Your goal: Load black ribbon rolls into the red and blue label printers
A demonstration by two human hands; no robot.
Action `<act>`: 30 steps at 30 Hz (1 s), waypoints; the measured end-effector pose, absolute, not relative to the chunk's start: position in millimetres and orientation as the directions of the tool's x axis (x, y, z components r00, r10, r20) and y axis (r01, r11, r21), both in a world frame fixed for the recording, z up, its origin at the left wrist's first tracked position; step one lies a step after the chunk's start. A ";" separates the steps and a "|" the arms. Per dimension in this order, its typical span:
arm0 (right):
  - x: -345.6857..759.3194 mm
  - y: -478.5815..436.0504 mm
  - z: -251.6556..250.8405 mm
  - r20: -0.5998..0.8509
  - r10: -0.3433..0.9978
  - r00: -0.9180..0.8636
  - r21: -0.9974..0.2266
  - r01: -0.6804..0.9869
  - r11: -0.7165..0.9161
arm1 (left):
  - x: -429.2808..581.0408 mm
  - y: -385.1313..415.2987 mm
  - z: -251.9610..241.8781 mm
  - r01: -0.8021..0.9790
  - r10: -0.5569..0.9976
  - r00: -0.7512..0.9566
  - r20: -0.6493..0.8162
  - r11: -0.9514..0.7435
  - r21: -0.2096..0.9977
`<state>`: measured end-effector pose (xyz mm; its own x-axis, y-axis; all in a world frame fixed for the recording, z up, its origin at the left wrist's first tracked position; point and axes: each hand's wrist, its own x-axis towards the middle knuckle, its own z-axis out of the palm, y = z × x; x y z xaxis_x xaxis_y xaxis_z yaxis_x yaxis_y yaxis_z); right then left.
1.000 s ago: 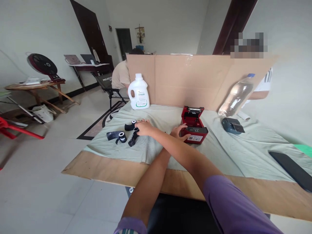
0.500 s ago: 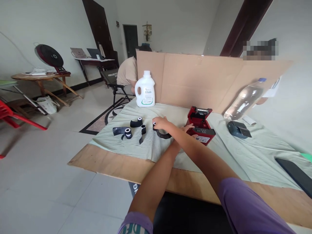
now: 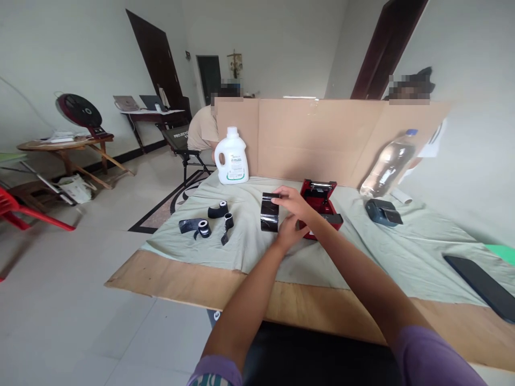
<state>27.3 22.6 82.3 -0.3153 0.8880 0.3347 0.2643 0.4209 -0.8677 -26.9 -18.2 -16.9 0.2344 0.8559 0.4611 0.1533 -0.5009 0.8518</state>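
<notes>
A rolled black glossy ribbon has a flat stretch of film drawn out at the left of a red label printer. My right hand grips the ribbon at its upper right edge, fingers closed on it. Just below is my left hand, between the ribbon and the red printer. Its thumb stretches out at the printer's front left corner; its other fingers are partly hidden. The printer's lid stands raised, and my right forearm covers part of its front.
Several small black ribbon rolls lie at the left. Behind stand a white jug and a cardboard screen. At the right are a tilted clear bottle, a dark grey device and a black phone. Two people are beyond the screen.
My right hand has turned the ribbon, so its film now faces me upright. My left hand has drawn back leftward from the printer's top. The view has shifted slightly.
</notes>
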 end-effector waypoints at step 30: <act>178.6 46.5 54.8 0.236 0.958 -0.162 -0.493 0.830 0.261 | -11.0 -39.3 -8.4 0.645 0.648 0.257 0.717 -0.667 0.372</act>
